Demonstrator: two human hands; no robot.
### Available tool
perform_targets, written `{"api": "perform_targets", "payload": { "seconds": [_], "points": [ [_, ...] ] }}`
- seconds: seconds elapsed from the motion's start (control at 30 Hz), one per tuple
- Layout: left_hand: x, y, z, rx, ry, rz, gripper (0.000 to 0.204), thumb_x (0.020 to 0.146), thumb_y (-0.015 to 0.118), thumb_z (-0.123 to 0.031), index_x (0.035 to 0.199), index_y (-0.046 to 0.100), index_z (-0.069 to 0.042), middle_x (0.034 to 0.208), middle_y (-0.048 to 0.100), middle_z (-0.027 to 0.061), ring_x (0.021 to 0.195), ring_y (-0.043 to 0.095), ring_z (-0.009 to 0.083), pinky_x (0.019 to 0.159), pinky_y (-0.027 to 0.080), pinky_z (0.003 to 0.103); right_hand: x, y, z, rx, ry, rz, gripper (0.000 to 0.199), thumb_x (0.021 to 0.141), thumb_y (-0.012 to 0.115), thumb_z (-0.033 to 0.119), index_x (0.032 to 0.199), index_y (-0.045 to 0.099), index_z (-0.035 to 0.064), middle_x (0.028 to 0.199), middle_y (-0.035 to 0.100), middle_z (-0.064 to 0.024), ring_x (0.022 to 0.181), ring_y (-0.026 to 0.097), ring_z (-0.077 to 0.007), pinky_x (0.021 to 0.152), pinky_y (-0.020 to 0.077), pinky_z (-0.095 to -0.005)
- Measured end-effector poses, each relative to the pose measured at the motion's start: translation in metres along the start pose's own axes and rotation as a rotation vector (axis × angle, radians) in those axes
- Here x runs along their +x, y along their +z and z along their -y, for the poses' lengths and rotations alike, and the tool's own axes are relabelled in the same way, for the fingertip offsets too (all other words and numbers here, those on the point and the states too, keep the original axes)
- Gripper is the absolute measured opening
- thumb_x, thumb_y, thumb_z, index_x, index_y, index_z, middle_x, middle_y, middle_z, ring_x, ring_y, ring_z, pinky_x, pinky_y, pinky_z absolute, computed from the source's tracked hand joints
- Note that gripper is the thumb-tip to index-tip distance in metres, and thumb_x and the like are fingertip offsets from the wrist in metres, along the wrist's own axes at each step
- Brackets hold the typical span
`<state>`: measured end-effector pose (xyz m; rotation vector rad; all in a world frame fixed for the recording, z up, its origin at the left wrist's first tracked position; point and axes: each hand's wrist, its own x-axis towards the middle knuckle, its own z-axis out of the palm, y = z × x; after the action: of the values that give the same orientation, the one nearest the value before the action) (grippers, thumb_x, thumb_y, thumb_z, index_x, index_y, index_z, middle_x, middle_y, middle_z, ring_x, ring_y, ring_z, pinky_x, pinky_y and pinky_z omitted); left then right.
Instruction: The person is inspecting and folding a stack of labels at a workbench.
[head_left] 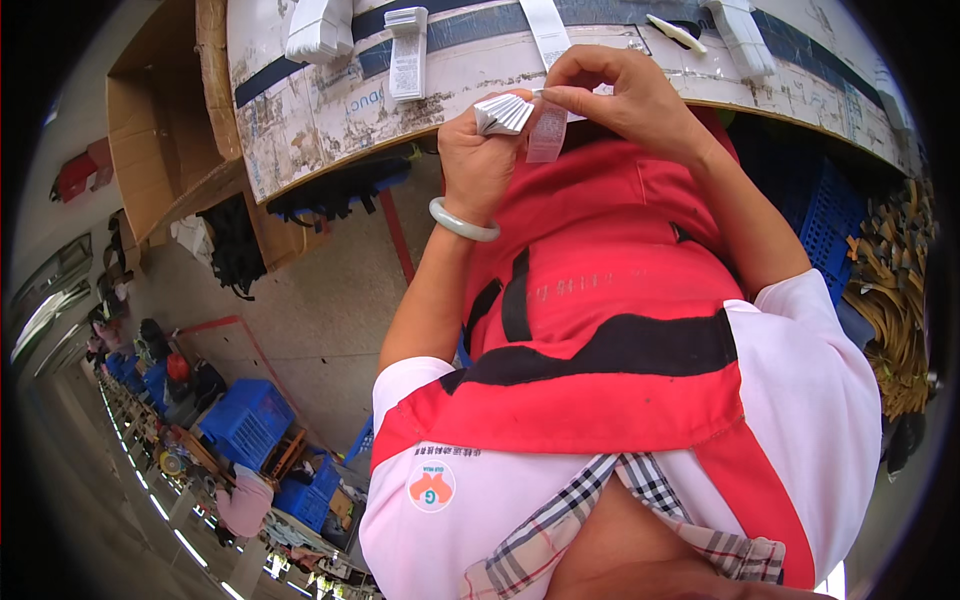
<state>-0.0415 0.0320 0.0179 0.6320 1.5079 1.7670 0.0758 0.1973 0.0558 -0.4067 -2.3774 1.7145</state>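
My left hand (478, 165), with a pale bangle at its wrist, is closed round a folded stack of white labels (503, 114), its fanned edges facing up. Close beside it, the thumb and forefinger of my right hand (632, 98) pinch the edge of a white label strip (547, 140) with small print. The strip's lower end hangs past the table edge in front of my red apron. Another length of white label strip (545, 28) lies on the table just beyond my fingers. Whether the two lengths join is hidden by my right hand.
On the worn table (300, 140) lie folded label bundles at the left (407, 60) and right (740, 40), plus a small white-handled tool (678, 34). A cardboard box (165, 120) stands left. Blue crates (830, 225) and stacked brown pieces (893, 310) are at the right.
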Motion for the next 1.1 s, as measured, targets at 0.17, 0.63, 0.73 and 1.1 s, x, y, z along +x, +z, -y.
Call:
{"api": "perform_targets", "payload": {
  "seconds": [0.17, 0.63, 0.73, 1.1],
  "points": [
    [0.011, -0.01, -0.008, -0.261, -0.348, 0.209, 0.038, 0.091, 0.065, -0.038, 0.095, 0.068, 0.0, 0.072, 0.065, 0.006, 0.049, 0.047, 0.0052, 0.042, 0.033, 0.018, -0.001, -0.011, 0.015, 0.437, 0.253, 0.329, 0.015, 0.091, 0.066, 0.015, 0.09, 0.065, 0.0001, 0.081, 0.062, -0.0018, 0.073, 0.056, -0.0072, 0.069, 0.0464, -0.0204],
    [0.006, -0.006, 0.008, -0.437, -0.446, 0.234, 0.028, 0.097, 0.059, -0.024, 0.109, 0.061, 0.001, 0.079, 0.054, 0.0012, 0.065, 0.054, 0.012, 0.055, 0.044, 0.022, 0.04, -0.012, -0.068, -0.606, -0.263, -0.374, 0.018, 0.085, 0.071, 0.016, 0.103, 0.074, 0.0125, 0.099, 0.059, -0.0025, 0.082, 0.058, -0.0149, 0.073, 0.048, -0.0266],
    [0.012, -0.01, 0.009, -0.124, -0.368, 0.166, 0.025, 0.093, 0.065, -0.016, 0.111, 0.063, 0.0, 0.09, 0.06, 0.0018, 0.067, 0.055, 0.008, 0.057, 0.046, 0.02, 0.031, -0.007, -0.063, -0.406, -0.204, -0.325, 0.014, 0.086, 0.071, 0.014, 0.098, 0.074, 0.0096, 0.099, 0.06, -0.001, 0.081, 0.058, -0.0124, 0.072, 0.0475, -0.025],
    [0.009, -0.004, -0.004, 0.148, 0.197, 0.008, 0.016, 0.088, 0.064, 0.004, 0.102, 0.07, -0.001, 0.082, 0.065, -0.0009, 0.071, 0.057, 0.0037, 0.06, 0.045, 0.017, 0.003, 0.003, -0.012, -0.049, -0.122, -0.11, 0.02, 0.089, 0.069, 0.018, 0.099, 0.07, 0.0009, 0.085, 0.066, -0.0046, 0.078, 0.062, -0.011, 0.071, 0.0507, -0.0242]
  ]
}}
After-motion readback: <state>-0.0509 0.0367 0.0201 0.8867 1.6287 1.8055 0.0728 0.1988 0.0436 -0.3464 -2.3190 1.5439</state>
